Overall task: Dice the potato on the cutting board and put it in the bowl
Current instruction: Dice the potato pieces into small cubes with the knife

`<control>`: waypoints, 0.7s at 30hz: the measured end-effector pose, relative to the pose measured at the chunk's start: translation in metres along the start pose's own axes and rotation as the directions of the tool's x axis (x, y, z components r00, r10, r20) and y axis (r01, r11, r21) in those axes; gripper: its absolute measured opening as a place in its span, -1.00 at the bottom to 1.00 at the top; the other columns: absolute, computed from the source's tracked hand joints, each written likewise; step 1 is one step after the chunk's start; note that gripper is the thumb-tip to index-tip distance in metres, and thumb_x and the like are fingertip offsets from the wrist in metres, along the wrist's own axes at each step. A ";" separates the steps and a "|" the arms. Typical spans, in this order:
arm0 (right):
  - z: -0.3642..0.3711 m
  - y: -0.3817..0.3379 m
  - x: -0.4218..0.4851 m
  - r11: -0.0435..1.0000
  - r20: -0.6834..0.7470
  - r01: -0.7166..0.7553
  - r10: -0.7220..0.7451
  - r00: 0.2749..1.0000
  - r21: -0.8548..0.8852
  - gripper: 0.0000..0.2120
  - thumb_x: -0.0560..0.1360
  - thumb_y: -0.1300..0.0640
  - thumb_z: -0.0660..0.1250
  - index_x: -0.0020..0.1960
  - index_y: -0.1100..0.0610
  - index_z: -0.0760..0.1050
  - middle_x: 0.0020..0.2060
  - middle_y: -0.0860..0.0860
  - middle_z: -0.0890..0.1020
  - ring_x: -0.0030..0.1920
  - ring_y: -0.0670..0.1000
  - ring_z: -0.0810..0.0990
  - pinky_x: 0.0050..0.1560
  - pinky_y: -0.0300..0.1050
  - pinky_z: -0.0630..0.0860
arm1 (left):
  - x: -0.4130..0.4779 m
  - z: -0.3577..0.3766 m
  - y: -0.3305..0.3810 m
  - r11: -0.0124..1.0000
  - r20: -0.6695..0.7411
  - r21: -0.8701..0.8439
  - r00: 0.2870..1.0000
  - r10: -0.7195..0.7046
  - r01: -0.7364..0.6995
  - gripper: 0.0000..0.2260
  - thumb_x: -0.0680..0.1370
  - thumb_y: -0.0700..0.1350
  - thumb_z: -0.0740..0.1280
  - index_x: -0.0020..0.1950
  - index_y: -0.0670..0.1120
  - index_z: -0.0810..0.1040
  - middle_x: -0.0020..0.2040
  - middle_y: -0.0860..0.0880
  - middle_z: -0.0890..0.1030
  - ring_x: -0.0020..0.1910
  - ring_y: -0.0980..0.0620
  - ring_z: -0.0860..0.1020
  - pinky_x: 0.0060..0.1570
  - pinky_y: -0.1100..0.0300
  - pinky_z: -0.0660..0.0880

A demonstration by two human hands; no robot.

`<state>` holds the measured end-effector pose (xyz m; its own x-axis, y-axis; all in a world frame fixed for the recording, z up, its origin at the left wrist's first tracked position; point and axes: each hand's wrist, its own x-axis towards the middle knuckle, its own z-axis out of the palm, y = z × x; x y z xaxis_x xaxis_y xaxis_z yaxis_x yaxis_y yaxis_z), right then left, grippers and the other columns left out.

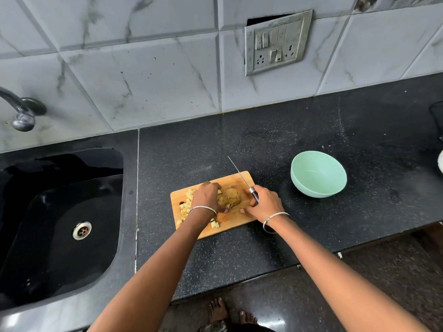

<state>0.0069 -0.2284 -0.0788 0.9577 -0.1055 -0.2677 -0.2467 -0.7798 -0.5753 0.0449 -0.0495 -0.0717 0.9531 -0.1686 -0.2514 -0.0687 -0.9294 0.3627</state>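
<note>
A wooden cutting board point(237, 218) lies on the black counter. On it rests a brown-skinned potato piece point(231, 196), and several pale diced cubes point(185, 207) are heaped on the board's left side. My left hand point(208, 197) curls over the potato's left end and holds it down. My right hand point(265, 203) grips the handle of a knife point(238, 174), whose thin blade points up and away past the board's far edge. The mint-green bowl point(318, 173) stands empty to the right of the board.
A black sink point(60, 226) with a steel drain takes up the left, with a tap point(21, 111) above it. The counter's front edge runs just below the board. A switch panel point(275, 44) sits on the tiled wall. Dark and white objects point(440, 140) show at the far right edge.
</note>
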 end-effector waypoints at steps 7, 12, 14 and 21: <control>0.009 -0.006 0.020 0.997 0.051 0.075 -0.076 0.996 0.025 -0.60 0.27 0.01 0.62 0.01 -0.02 0.52 -0.26 -0.10 0.62 -0.15 0.04 0.61 -0.06 -0.04 0.55 | 0.008 0.004 -0.002 0.999 -0.024 0.008 0.999 0.041 -0.041 -0.38 0.26 -0.01 0.63 0.28 -0.05 0.54 0.17 -0.08 0.59 0.14 -0.09 0.55 0.09 0.06 0.53; 0.005 0.000 0.028 0.995 0.036 0.090 -0.091 0.995 0.030 -0.57 0.27 0.02 0.63 0.05 -0.03 0.54 -0.26 -0.09 0.61 -0.18 0.03 0.59 -0.09 -0.05 0.53 | 0.014 0.007 0.003 0.996 -0.038 0.037 0.996 0.081 -0.079 -0.40 0.26 0.01 0.62 0.25 -0.06 0.55 0.14 -0.08 0.60 0.12 -0.08 0.56 0.05 0.08 0.51; 0.002 0.006 0.030 0.995 0.026 0.097 -0.097 0.995 0.027 -0.61 0.27 0.03 0.63 0.00 -0.02 0.52 -0.29 -0.09 0.61 -0.21 0.01 0.58 -0.15 -0.09 0.48 | 0.017 0.010 0.008 0.995 -0.032 0.040 0.995 0.093 -0.092 -0.41 0.26 0.02 0.62 0.24 -0.06 0.56 0.13 -0.07 0.61 0.11 -0.08 0.56 0.04 0.07 0.52; -0.013 0.025 0.035 0.997 -0.021 0.074 -0.073 0.997 0.031 -0.58 0.26 0.04 0.63 0.04 0.01 0.55 -0.33 -0.11 0.62 -0.24 -0.03 0.60 -0.11 -0.06 0.53 | 0.034 0.016 0.031 0.987 -0.004 0.041 0.988 0.155 -0.155 -0.41 0.29 0.04 0.61 0.25 -0.06 0.54 0.15 -0.05 0.60 0.13 -0.07 0.55 0.04 0.13 0.47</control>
<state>0.0363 -0.2599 -0.0925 0.9761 -0.0609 -0.2088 -0.1799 -0.7659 -0.6173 0.0704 -0.0887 -0.0831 0.9319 -0.3096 -0.1887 -0.2275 -0.9046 0.3605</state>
